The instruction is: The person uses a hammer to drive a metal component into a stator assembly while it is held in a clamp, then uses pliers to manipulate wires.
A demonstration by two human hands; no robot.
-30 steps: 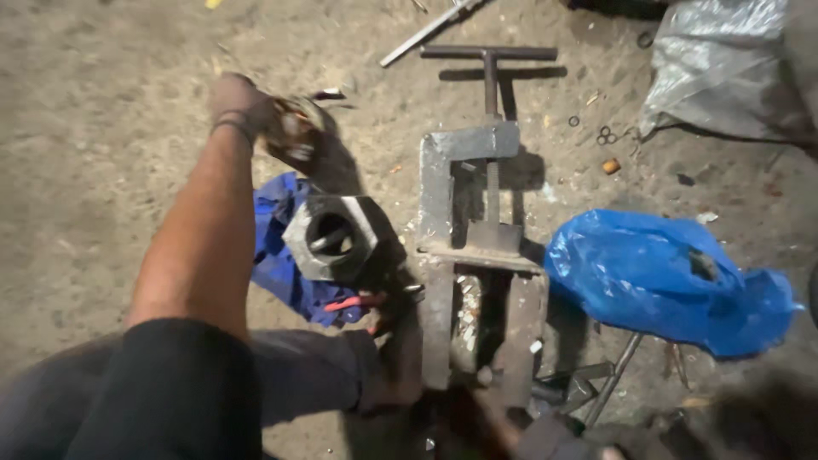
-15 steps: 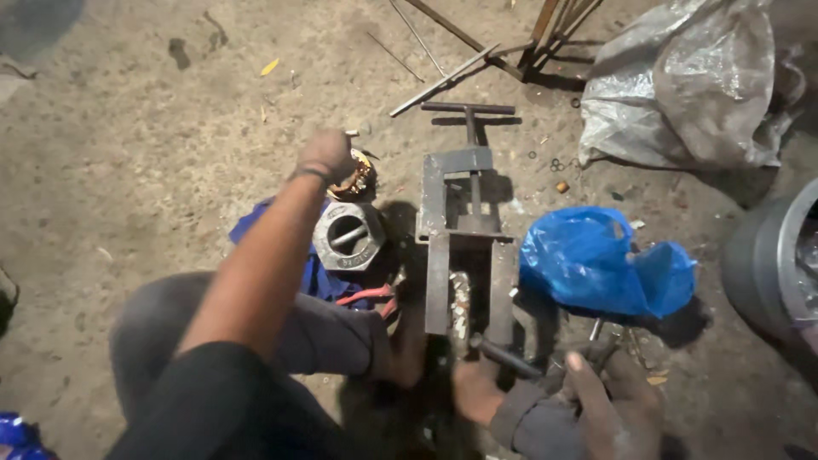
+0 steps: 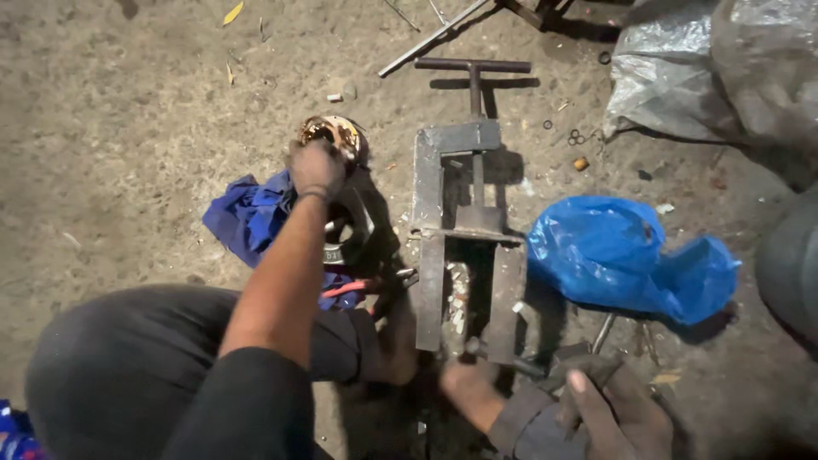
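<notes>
Left hand [image 3: 315, 166], arm stretched forward, is closed with curled fingers over a rusty, coppery round part [image 3: 336, 135] that sits on the dirt floor [image 3: 128, 128], at the far edge of a crumpled blue cloth [image 3: 243, 217]. Just nearer than the hand, a grey hexagonal metal casting [image 3: 345, 234] with a round bore rests on the same cloth, partly hidden by the forearm; red-handled pliers [image 3: 358, 287] lie at its near side. Right hand [image 3: 609, 409], at the lower edge of the view, wears dark wrapping at the wrist, and its fingers are folded around a dark metal bar [image 3: 511, 362] at the near end of a steel screw press frame [image 3: 464, 247]; how firmly it grips cannot be told. That frame lies flat on the floor, its T-handled screw [image 3: 474, 66] pointing away. Beside the frame, to the right, lies a blue plastic bag [image 3: 626, 255]; a grey plastic sheet [image 3: 707, 68] fills the upper right corner.
</notes>
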